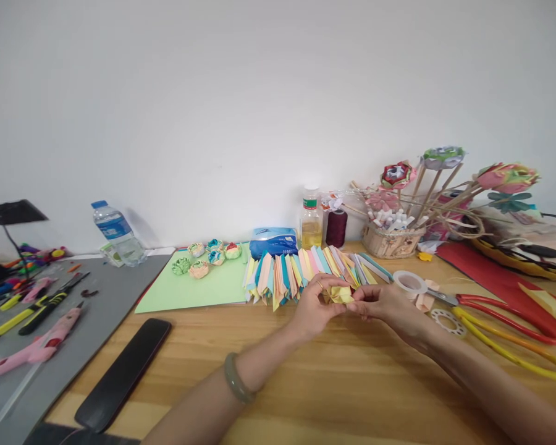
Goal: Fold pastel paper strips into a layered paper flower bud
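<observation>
A small folded piece of yellow paper (339,295) is held between my two hands, above the wooden table. My left hand (315,308) pinches its left side, with a ring on one finger and a green bangle (237,378) at the wrist. On the right side, my right hand (383,304) grips the paper between thumb and fingertips. Just behind my hands lies a wide row of folded paper strips (282,275) in many colours. Several small paper flowers (199,268) rest on a light green sheet (180,298) further left.
Scissors (505,303) and a tape roll (410,282) lie right of my right hand. Behind stand an oil bottle (311,222), dark thread (336,228) and a flower basket (391,242). At left are a black case (124,371), a water bottle (118,232) and a pink glue gun (50,339).
</observation>
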Demonstrator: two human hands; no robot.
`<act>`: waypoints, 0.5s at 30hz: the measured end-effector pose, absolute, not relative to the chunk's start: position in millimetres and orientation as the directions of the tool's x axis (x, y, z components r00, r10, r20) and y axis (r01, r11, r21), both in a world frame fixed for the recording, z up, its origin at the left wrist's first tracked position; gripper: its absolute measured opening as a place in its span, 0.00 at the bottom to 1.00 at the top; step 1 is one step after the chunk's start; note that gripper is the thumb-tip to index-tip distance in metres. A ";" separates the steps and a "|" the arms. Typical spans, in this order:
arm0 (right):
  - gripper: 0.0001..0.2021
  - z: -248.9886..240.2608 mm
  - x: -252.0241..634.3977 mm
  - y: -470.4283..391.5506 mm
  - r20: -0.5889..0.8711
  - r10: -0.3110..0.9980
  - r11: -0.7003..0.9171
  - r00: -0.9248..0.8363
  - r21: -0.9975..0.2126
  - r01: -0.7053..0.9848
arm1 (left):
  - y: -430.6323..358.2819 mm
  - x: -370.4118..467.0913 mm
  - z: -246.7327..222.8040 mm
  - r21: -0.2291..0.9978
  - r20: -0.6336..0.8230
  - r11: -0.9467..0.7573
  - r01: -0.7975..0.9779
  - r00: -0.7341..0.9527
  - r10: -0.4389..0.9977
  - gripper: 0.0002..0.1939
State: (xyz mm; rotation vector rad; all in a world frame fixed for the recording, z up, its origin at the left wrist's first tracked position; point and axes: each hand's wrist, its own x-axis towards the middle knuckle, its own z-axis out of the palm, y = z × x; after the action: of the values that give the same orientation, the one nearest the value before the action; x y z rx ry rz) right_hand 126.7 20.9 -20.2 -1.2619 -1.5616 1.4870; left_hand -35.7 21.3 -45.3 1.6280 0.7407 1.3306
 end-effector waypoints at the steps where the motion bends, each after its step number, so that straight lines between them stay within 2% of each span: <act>1: 0.12 -20.5 126.6 20.8 -0.158 0.924 -0.088 -0.348 -0.974 0.208 | 21.2 -35.7 -45.1 0.900 0.435 -0.428 -0.086 0.247 0.866 0.15; 5: 0.14 -17.6 128.3 20.3 -0.139 0.921 -0.071 -0.363 -0.978 0.195 | 19.7 -36.3 -44.0 0.935 0.346 -0.314 -0.162 0.239 0.907 0.16; 8: 0.18 -11.2 131.6 19.9 -0.121 0.940 -0.031 -0.320 -0.961 0.273 | 17.6 -36.6 -41.8 0.954 0.165 -0.083 -0.289 0.274 0.947 0.17; 11: 0.16 -5.4 134.9 18.7 0.096 0.962 0.189 -0.254 -0.908 0.373 | 15.3 -37.0 -37.6 0.917 0.034 0.111 -0.382 0.351 0.936 0.20; 13: 0.12 -3.6 135.7 17.0 0.293 0.913 0.388 -0.283 -0.838 0.384 | 14.1 -37.2 -34.9 0.898 0.002 0.173 -0.405 0.396 0.918 0.21; 15: 0.10 -3.1 135.3 15.0 0.418 0.840 0.533 -0.348 -0.756 0.379 | 13.5 -37.2 -33.4 0.885 -0.027 0.218 -0.412 0.421 0.906 0.21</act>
State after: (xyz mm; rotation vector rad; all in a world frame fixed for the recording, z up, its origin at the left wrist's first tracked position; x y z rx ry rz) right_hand 135.3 15.0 -3.1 -0.9923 -1.9415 0.7010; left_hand -37.2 13.5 -33.4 0.9482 0.6349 1.0024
